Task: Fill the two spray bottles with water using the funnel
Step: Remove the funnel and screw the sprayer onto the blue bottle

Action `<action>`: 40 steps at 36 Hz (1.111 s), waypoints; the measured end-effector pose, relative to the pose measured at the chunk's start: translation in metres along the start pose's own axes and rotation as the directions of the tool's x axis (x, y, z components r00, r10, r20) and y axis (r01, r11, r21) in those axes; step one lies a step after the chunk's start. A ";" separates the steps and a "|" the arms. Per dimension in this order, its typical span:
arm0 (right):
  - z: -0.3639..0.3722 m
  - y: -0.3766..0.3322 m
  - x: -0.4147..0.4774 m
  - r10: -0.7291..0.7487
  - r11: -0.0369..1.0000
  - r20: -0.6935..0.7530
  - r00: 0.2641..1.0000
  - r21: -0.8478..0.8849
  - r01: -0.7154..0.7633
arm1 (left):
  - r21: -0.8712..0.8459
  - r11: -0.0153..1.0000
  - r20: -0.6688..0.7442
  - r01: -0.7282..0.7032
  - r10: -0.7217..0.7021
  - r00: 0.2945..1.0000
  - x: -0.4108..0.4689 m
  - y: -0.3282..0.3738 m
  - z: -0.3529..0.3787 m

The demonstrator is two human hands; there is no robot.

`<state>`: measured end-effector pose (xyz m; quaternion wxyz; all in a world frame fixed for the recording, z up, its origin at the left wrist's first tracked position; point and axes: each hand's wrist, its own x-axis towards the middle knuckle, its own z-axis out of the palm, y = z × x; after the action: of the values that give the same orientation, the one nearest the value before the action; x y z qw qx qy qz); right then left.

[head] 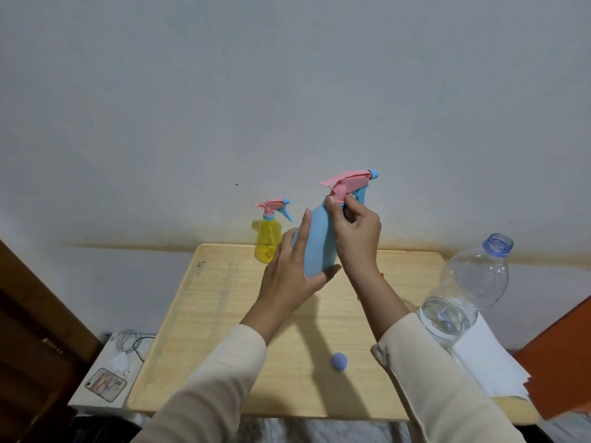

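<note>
Blue spray bottle (319,241) is held tilted over the table's (224,314) far edge. Your left hand (287,282) grips its body and your right hand (355,238) pinches the neck (pink head on). The yellow spray bottle (268,241) stands at the far edge, the open water bottle (473,282) at the right edge.

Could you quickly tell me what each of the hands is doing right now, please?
Left hand: grips the blue spray bottle around its body.
Right hand: pinches the base of the pink spray head on that bottle.
</note>
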<state>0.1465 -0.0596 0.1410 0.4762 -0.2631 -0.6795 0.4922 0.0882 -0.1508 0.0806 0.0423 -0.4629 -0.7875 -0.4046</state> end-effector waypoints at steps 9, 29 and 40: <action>-0.015 -0.008 -0.008 0.081 0.995 0.247 0.966 0.042 -0.095 | -0.269 0.961 0.272 0.068 0.008 0.962 -0.015 -0.014 -0.023; 0.047 -0.005 -0.060 0.143 0.990 -0.053 0.988 -0.002 -0.143 | -0.275 0.948 0.080 0.161 -0.145 0.986 -0.098 -0.043 -0.043; 0.061 -0.008 -0.073 0.033 0.994 0.010 0.999 -0.108 -0.032 | -0.304 0.918 0.065 0.254 -0.246 0.967 -0.123 -0.049 -0.052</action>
<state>0.1223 -0.1483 0.1159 0.4493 -0.2966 -0.7033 0.4641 0.1041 -0.2834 0.0319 -0.0928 -0.3643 -0.7675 -0.5193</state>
